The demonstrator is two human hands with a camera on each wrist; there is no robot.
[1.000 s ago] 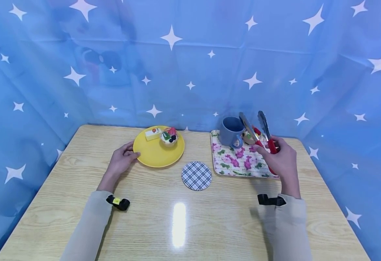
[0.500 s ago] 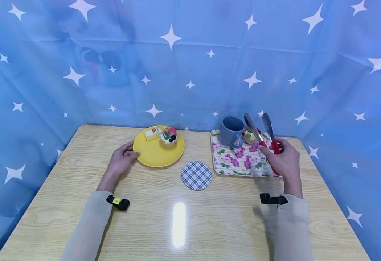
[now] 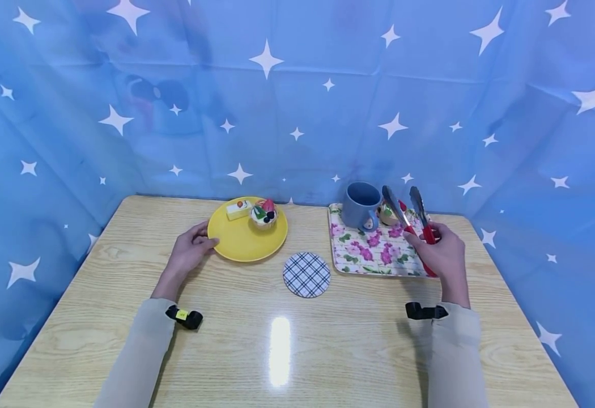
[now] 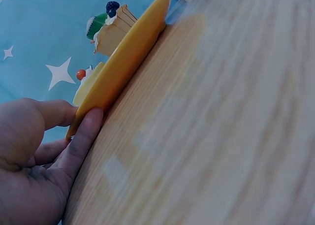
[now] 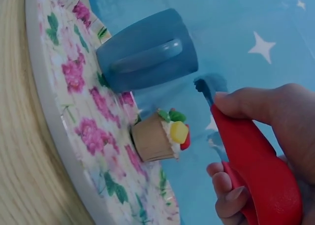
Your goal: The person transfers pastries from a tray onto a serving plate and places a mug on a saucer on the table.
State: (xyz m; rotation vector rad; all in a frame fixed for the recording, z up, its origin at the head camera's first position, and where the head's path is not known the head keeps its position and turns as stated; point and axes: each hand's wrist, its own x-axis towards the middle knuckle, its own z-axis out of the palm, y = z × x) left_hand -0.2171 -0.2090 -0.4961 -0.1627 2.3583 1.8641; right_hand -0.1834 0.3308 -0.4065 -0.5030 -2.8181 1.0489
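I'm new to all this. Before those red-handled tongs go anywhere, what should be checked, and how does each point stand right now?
1. Right hand grips the red-handled tongs: ok.
2. Tong tips parted: ok.
3. Cupcake stands on the floral tray: ok.
4. Wide gap between the cupcake and the blue mug: not ok, they stand close.
5. Left hand holds the rim of the yellow plate: ok.
6. Grip firm enough: cannot tell.
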